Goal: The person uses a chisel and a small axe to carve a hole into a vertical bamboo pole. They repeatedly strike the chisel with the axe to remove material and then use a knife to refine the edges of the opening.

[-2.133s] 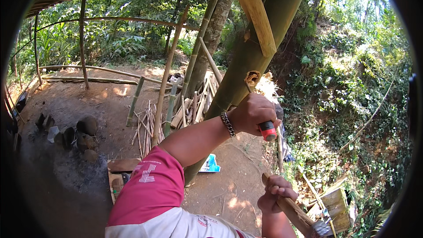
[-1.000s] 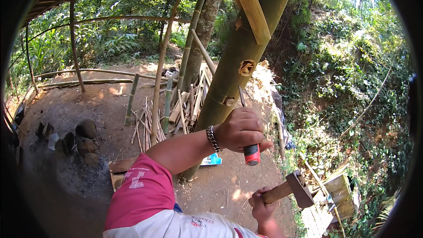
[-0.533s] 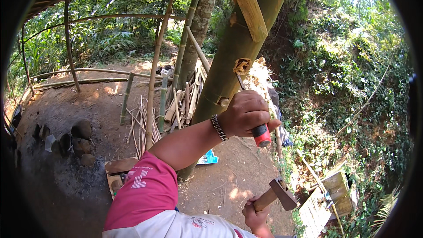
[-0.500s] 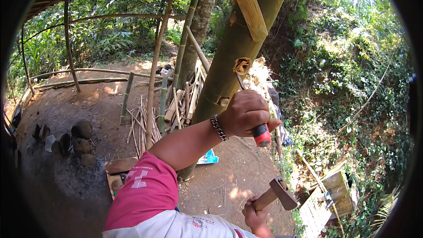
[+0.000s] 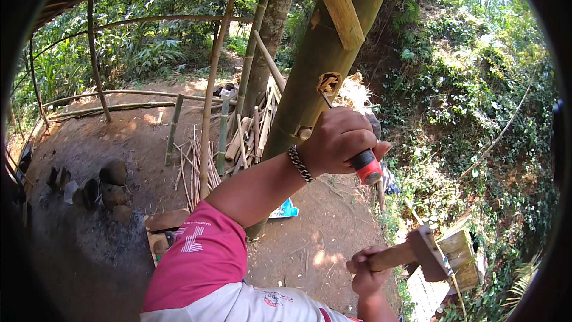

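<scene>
1. Head view, left side: my left hand is wrapped around a chisel, fingers clamped tight on its red-and-black handle. The thin blade runs up and away into a ragged hole cut in the thick green bamboo pole that leans across the frame.
2. Head view, right side: my right hand sits low near the bottom edge, fingers closed around the wooden handle of a mallet. Its blocky head is held out to the right, well apart from the chisel's butt.
3. Step in hand, as I judge it: chiselling out the hole, with the mallet drawn back between blows.
4. The next move calls for a strike square on the chisel's butt end, keeping the blade seated at the hole's edge and my left knuckles clear of the mallet's path.
5. Around it: a yellowish slat crosses the pole above the hole. Below lies bare ground with cut bamboo pieces stacked near the pole's foot.
</scene>
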Demonstrator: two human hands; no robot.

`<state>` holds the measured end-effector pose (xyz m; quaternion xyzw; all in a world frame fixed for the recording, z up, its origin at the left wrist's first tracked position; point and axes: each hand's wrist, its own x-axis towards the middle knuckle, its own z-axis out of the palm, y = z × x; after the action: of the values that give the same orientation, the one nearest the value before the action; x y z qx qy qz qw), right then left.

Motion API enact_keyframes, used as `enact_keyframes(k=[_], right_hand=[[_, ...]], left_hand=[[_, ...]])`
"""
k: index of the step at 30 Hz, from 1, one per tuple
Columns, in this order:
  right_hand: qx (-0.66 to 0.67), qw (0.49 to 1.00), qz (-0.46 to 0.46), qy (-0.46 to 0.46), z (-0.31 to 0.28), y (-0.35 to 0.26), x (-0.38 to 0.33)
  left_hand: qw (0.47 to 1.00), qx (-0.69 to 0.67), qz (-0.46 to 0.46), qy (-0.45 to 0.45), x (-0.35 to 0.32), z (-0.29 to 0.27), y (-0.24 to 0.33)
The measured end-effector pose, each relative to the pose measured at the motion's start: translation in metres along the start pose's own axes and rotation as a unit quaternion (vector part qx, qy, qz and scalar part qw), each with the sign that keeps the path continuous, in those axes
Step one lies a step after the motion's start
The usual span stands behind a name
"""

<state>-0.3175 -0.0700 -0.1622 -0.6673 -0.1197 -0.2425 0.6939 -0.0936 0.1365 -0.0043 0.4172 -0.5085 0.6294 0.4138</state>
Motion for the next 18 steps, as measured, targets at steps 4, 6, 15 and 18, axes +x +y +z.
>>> enact_keyframes(k=[4, 6, 15, 18], right_hand=[[-0.002, 0.92, -0.387, -0.064, 0.039, -0.052, 0.068], [-0.045, 0.913, -0.393, -0.1, 0.054, -0.025, 0.085], [-0.035, 0.933, -0.347, -0.086, 0.052, -0.038, 0.076], [-0.177, 0.98, 0.019, -0.092, 0.033, -0.001, 0.063]], left_hand=[[1.0, 0.01, -0.018, -0.004, -0.002, -0.002, 0.001], [1.0, 0.02, -0.021, -0.004, -0.001, -0.002, 0.0], [0.999, 0.031, -0.02, -0.001, -0.003, -0.006, 0.004], [0.999, 0.016, -0.035, 0.028, -0.002, -0.003, 0.003]])
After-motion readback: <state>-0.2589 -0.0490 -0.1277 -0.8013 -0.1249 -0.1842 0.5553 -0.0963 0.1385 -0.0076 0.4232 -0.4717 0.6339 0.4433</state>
